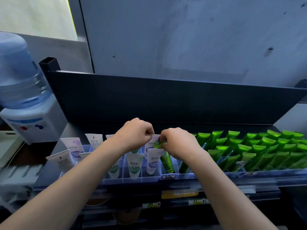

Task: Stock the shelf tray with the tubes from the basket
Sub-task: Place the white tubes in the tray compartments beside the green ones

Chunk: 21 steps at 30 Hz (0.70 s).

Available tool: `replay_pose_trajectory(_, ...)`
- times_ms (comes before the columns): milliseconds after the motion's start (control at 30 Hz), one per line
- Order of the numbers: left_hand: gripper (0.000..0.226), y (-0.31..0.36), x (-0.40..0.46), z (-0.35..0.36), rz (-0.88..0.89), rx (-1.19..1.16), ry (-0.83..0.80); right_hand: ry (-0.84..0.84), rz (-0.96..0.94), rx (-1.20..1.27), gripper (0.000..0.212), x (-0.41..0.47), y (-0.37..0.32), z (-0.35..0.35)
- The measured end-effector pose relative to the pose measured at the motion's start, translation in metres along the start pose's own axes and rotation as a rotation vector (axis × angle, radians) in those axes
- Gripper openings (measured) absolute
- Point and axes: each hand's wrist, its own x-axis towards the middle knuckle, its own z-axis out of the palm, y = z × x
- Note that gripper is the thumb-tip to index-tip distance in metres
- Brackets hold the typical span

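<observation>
Behind everything we see a pale grey wall (191, 39) with a smooth, slightly stained surface, and in front of it a dark flat back panel (166, 100) of the shelf, which closes the space at the rear. At the far left a water dispenser (31, 123) stands with a round bluish bottle (18, 70) on top, just beside the shelf's square metal post (49, 63). Going right, we come to the shelf tray (132, 179), made of clear plastic with thin dividers, its front edge running along the shelf lip. In its left compartments white tubes (73, 149) stand with flat crimped ends up, some leaning, with open slots between them. Over the middle of the tray our left hand (134, 135) has curled fingers and pinches the top edge of a white tube with purple print (150, 145). Touching it from the right, our right hand (178, 141) is also curled and pinches a small green piece (158, 144) at the same spot; we cannot tell exactly what this piece is. Just below stands one green tube (167, 162), glossy and tilted. To the right the tray is packed with many green tubes (259, 150) in close rows, leaving little free room there. Below the shelf edge there are yellow and white labels (179, 194).
</observation>
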Motion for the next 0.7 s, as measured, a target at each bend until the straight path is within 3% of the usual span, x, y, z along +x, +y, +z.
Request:
replay_pose_trajectory(67, 0.013, 0.001, 0.001, 0.000, 0.000, -0.011, 0.006, -0.010, 0.007, 0.004, 0.005, -0.006, 0.006, -0.009)
replay_pose_trajectory(700, 0.010, 0.005, 0.004, -0.005, -0.070, -0.075, -0.043, -0.051, -0.006, 0.015, 0.009, -0.023, 0.042, -0.022)
